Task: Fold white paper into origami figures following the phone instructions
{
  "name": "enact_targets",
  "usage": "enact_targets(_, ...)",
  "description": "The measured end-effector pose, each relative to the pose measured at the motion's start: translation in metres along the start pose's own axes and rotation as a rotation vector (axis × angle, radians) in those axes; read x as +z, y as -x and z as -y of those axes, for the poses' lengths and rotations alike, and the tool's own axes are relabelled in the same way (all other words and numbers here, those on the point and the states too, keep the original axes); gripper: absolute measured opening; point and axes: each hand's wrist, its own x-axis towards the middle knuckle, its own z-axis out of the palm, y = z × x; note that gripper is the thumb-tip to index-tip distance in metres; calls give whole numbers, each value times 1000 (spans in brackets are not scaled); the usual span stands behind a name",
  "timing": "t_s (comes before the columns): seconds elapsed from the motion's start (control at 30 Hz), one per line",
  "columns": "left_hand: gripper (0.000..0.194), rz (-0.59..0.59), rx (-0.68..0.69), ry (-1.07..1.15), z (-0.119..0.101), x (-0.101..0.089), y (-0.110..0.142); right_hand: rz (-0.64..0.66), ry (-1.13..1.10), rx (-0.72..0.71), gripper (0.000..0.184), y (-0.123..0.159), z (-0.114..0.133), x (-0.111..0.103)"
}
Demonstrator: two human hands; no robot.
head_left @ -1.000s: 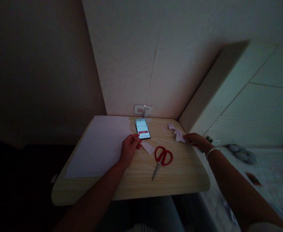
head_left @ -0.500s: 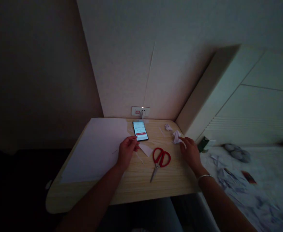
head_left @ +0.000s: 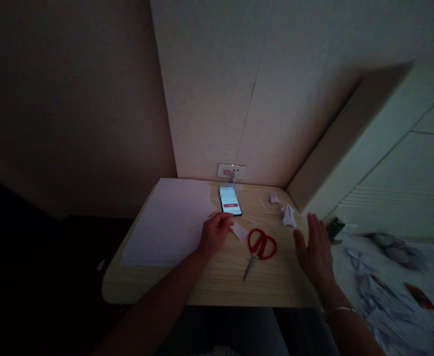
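My right hand (head_left: 316, 249) is held open above the table's right edge, fingers stretched out, with nothing in it. Beside it stands a folded white paper piece (head_left: 288, 216), apart from the fingers. A smaller folded paper piece (head_left: 274, 198) lies farther back. My left hand (head_left: 216, 230) is closed in a pinch just in front of the lit phone (head_left: 231, 203); what its fingertips hold, if anything, is too small to make out. A small white paper piece (head_left: 240, 231) lies at those fingertips. Between my hands rest red-handled scissors (head_left: 258, 247), blades toward me.
Large white paper sheets (head_left: 168, 222) cover the left of the wooden table (head_left: 217, 291). Thin paper strips (head_left: 263, 203) lie about. A wall socket (head_left: 231, 171) with a plug is behind the phone. To the right, a bed (head_left: 372, 252) carries scattered papers and a green box (head_left: 335, 229).
My right hand has let go of the larger folded paper piece, drawn back to the right and opened. My left hand keeps its pinch near the phone. The whole view has shifted.
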Motion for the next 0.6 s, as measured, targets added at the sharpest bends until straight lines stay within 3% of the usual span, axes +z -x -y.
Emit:
enact_targets(0.07,20,149,222,-207,-10,5,8,-128,-109,58,59,2,19,-12)
enact_targets(0.17,22,393,467,-416,-37,7,13,-94,-246,60,57,26,52,-23)
enact_targets(0.23,26,381,500,-573,-57,-6,10,-54,-327,-31,55,55,70,-26)
enact_targets(0.3,30,164,370,-828,-70,-32,3,-7,-427,-137,53,90,85,-27)
enact_targets(0.37,36,-12,157,-1139,-71,-67,-6,148,-512,-262,52,123,98,-28)
enact_targets(0.47,64,-33,-211,-1442,-56,-116,-18,278,-622,-359,55,158,118,-29)
enact_targets(0.53,78,-7,-313,-1478,-46,-136,-21,265,-681,-360,56,167,129,-31)
enact_targets(0.6,86,-6,-322,-1488,-41,-144,-21,296,-692,-375,56,167,135,-35)
